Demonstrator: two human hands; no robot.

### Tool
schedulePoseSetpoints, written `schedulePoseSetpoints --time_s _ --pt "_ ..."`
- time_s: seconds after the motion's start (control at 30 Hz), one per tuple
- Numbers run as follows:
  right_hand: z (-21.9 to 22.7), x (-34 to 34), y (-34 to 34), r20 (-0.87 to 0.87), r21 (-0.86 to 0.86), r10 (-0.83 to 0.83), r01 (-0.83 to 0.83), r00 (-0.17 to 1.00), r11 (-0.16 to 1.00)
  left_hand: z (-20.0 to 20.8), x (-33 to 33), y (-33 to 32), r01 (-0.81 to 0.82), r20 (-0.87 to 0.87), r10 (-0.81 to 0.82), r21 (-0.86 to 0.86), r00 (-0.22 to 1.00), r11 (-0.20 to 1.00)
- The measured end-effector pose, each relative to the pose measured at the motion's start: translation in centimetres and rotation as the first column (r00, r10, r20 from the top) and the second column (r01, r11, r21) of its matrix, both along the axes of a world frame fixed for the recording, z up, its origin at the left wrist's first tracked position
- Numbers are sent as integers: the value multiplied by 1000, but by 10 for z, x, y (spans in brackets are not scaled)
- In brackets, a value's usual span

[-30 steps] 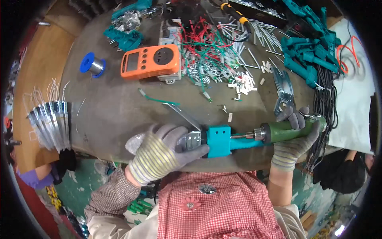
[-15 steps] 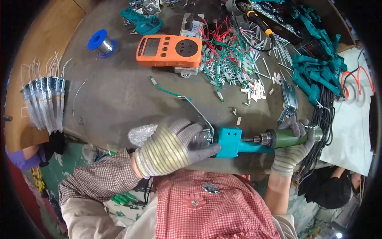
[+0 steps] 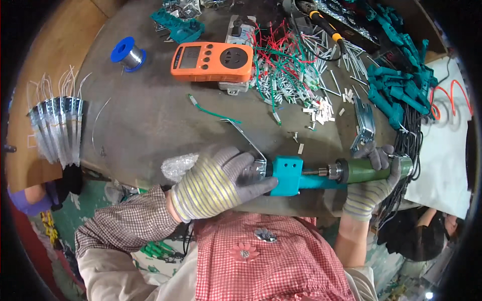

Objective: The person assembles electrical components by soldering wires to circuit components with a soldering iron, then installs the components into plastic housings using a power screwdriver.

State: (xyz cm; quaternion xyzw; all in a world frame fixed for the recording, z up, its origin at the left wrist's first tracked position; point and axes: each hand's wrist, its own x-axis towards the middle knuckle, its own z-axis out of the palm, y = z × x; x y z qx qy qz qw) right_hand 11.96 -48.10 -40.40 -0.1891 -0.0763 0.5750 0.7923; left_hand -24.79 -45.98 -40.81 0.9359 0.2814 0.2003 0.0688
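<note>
My left hand [image 3: 216, 183], in a grey and yellow striped glove, is closed round the left end of a teal plastic housing [image 3: 287, 175]. A bent metal bracket [image 3: 244, 138] sticks up from that end, and my fingers hide part of the joint. My right hand [image 3: 374, 183], gloved too, grips a green electric screwdriver [image 3: 364, 170] lying level. Its bit points left at the housing's right side; whether the tip touches a screw cannot be seen. Beneath the bit runs the housing's teal handle [image 3: 324, 182].
Ahead lie an orange meter [image 3: 212, 61], a blue solder spool [image 3: 128, 53], a green wire [image 3: 213, 114] and a heap of wired parts [image 3: 281, 75]. Teal housings [image 3: 401, 90], metal brackets [image 3: 365, 123] and black cables [image 3: 405, 150] crowd the right; flat metal elements [image 3: 57, 128] lie left. Clear wrap [image 3: 178, 168] sits by my left hand.
The screwdriver in my right hand has shifted slightly to the right. The teal housing has moved a little left and up, with my left hand still on it.
</note>
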Motion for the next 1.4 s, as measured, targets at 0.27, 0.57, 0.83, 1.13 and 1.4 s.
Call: schedulePoseSetpoints --time_s 0.27,0.57,0.83,1.13,1.4 --pt "12 1 -26 57 133 10 -17 998 991 8 -5 2 -74 104 94 -182 990 981" --pt "-6 -8 -57 -93 161 -80 95 992 982 18 22 8 -180 -115 158 -223 981 958" --pt "-12 -20 -51 -119 201 -12 35 993 979 13 28 3 -249 -51 245 -279 968 927" --pt "-12 -29 -55 3 81 -140 140 990 987 15 29 4 -265 -58 258 -251 964 931" --pt "-12 -32 -57 -37 132 -152 155 988 979 13 31 2 -281 -80 269 -262 960 923"
